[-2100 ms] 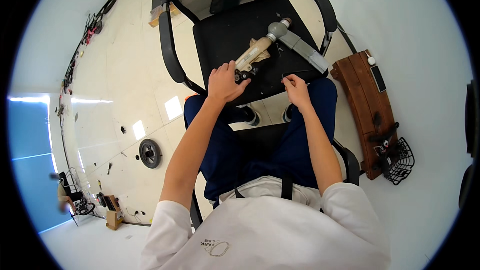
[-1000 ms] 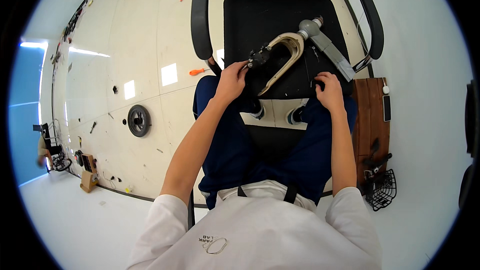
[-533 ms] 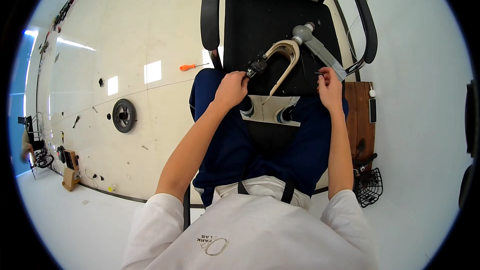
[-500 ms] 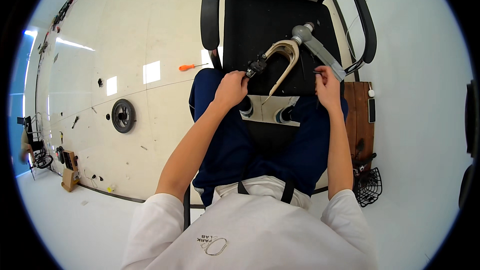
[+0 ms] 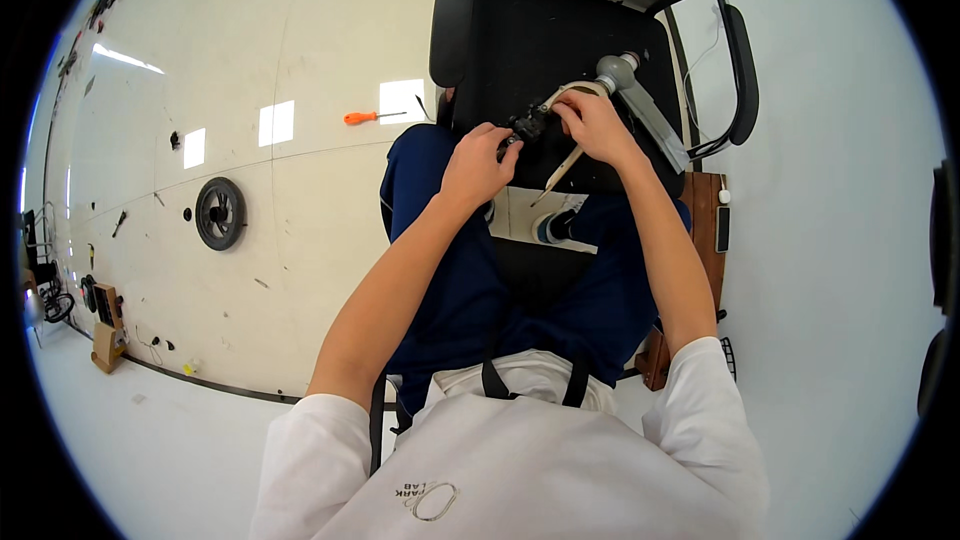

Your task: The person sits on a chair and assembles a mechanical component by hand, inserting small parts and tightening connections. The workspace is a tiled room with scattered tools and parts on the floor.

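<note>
Black office chair [image 5: 560, 40] ahead, and on its seat's front edge lies the beige curved part [image 5: 572, 130] with a grey tube [image 5: 640, 100]. My right hand [image 5: 598, 128] is closed over the beige part; my left hand [image 5: 478, 162] pinches the small black fitting [image 5: 524, 126] at its end.

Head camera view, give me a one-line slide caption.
Both hands work a curved beige part on a black office chair.
</note>
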Demonstrator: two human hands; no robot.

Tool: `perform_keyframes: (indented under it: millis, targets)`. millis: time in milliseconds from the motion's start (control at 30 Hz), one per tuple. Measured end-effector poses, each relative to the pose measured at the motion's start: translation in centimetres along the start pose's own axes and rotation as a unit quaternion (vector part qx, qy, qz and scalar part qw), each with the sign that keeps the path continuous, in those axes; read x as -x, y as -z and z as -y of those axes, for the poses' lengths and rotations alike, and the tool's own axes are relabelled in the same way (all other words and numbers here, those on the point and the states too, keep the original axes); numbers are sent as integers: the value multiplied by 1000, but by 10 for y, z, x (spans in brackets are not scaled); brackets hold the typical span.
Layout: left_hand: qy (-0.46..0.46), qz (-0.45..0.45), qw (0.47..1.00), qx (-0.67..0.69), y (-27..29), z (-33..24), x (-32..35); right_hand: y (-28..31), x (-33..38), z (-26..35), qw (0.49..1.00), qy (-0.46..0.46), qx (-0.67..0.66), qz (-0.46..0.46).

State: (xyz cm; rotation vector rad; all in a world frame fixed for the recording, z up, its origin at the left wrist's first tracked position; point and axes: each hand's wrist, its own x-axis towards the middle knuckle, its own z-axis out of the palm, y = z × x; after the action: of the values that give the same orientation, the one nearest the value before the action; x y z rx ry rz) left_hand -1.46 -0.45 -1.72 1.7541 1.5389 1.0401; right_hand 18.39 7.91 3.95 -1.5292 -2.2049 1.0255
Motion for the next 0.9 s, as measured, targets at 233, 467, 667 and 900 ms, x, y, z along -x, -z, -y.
perform_keyframes:
  millis: [233, 467, 667, 900]
  targets:
    - [4, -20, 1000, 8, -4, 2, 1, -1, -11, -4, 988, 131, 76, -15]
    - [9, -10, 1000, -6, -2, 2, 1, 3, -19, -2, 963, 230, 137, -17]
    - [-6, -17, 1000, -15, -5, 4, 1, 10, -31, -10, 927, 306, 207, 58]
    - [-12, -20, 1000, -6, -7, 10, 1, -11, -30, -7, 962, 216, 167, 1]
